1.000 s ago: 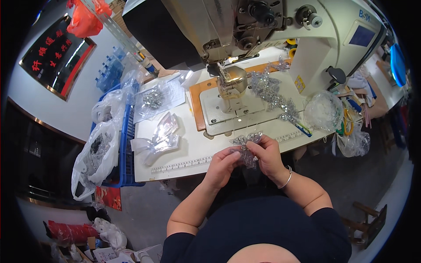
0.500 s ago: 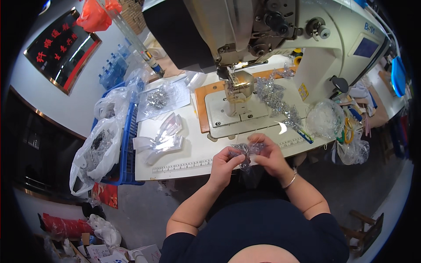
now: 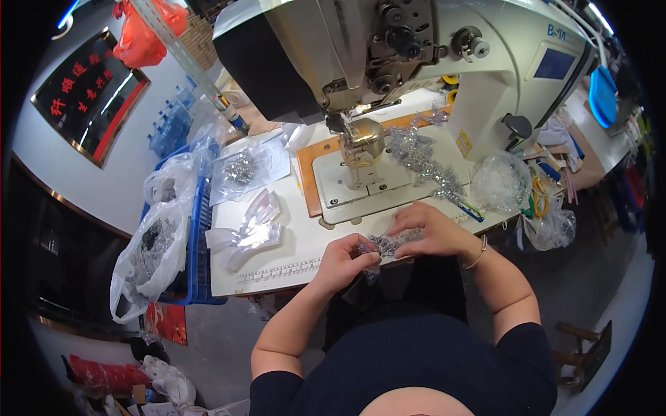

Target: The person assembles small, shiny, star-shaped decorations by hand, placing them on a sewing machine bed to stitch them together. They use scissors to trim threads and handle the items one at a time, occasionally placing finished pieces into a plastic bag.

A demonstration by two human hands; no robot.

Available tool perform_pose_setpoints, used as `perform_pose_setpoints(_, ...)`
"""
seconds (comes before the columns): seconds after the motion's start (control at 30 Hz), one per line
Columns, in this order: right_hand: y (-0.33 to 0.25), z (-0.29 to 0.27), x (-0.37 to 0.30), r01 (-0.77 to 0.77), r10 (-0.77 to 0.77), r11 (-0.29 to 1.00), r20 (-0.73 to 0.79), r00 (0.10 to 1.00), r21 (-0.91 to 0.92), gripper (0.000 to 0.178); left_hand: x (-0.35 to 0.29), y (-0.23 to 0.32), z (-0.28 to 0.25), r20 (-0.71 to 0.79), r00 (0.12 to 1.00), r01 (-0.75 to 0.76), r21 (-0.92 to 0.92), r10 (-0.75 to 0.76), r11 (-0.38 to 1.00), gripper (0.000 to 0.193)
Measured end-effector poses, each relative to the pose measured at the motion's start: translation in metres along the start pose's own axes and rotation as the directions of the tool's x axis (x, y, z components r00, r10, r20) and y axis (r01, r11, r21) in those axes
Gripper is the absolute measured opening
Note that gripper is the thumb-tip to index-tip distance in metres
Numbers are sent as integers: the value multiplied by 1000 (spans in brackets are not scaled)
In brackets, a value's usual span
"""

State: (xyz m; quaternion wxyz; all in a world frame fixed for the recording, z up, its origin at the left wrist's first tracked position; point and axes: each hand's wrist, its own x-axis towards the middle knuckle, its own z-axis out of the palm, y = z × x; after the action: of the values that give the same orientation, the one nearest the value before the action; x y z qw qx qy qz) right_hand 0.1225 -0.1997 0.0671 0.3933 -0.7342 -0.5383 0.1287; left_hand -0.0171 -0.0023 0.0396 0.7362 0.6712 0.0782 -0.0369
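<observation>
A small silvery, glittering trim piece with clear film (image 3: pixel 383 244) is at the table's front edge. My left hand (image 3: pixel 343 262) pinches its left end between thumb and fingers, and some clear film hangs below. My right hand (image 3: pixel 438 232) is at the piece's right end, thumb and fingers spread apart; whether a fingertip touches it I cannot tell. Beyond my hands stands a white sewing machine (image 3: pixel 496 90) with a raised post bed (image 3: pixel 362 156). A long silvery sparkling trim (image 3: pixel 423 156) lies to the right of that post.
Clear-and-white strips (image 3: pixel 253 225) and a bag of silvery pieces (image 3: pixel 239 168) lie on the table's left. A blue crate (image 3: pixel 201 243) with plastic bags stands beside it. At the right are a clear plastic bundle (image 3: pixel 501 182), yellow-handled scissors (image 3: pixel 538 197) and a pen-like tool (image 3: pixel 472 211).
My right hand has spread its fingers and drawn away to the right from the piece. My left hand has moved slightly left and down, still holding it. The view has shifted a little.
</observation>
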Motion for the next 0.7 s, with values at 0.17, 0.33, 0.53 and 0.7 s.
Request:
perform_pose_setpoints(0.17, -5, 29, -2, -64, 100, 974, -157, 983, 219, 22, 9, -22, -4, -165, 985, -31, 115, 50, 993, 16)
perform_pose_setpoints(0.33, -9, 43, 1, -231, 287, 934, -184, 940, 273, 20, 11, -24, 0, -254, 958, -53, 295, 132, 954, 19)
perform_pose_setpoints(0.53, -14, 58, 4, -183, 257, 955, -345, 903, 233, 20, 14, -21, 0, -281, 943, -58, 394, 180, 917, 14)
perform_pose_setpoints(0.7, -4, 72, 4, -99, 123, 992, -385, 915, 82, 21, 19, -35, -4, -297, 940, -30, 423, 170, 906, 14)
